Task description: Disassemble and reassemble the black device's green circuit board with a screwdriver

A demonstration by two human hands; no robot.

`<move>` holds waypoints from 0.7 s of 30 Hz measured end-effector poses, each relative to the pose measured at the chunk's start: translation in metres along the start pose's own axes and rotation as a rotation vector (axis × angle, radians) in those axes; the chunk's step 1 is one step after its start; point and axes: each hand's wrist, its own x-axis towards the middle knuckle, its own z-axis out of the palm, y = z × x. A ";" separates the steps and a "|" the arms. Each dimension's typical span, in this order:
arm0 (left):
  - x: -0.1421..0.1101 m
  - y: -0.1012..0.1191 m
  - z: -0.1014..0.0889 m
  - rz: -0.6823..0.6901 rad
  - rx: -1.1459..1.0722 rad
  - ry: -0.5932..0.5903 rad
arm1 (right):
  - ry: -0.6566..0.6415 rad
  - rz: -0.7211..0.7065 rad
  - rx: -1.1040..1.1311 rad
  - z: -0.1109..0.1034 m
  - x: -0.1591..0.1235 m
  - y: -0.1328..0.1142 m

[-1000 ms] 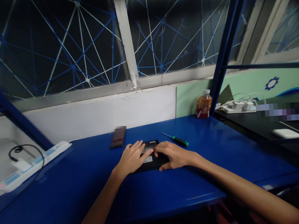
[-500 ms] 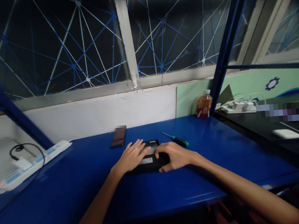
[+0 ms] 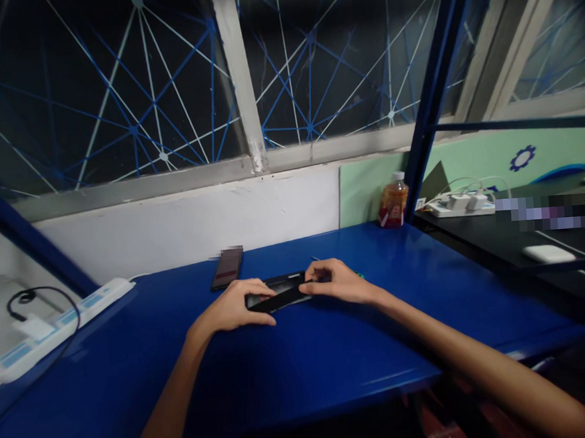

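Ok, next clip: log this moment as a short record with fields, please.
Left hand: at the left end, thumb and fingers apart
Right hand: pinching the right end
Between them: black item, identity unclear
Surface: blue desk
Behind left hand: phone
Far right corner: bottle
Left side: power strip

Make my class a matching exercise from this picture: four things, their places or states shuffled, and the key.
1. left power strip
2. black object
3. phone
4. bottle

A. lying beyond the left hand
B. standing near the blue post
C. between the left hand and the right hand
D. crossed by a black cable

Key: 1-D, 2-C, 3-A, 4-B
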 end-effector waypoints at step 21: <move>0.008 -0.016 0.015 -0.044 -0.176 0.010 | -0.292 0.228 0.107 -0.020 -0.003 0.005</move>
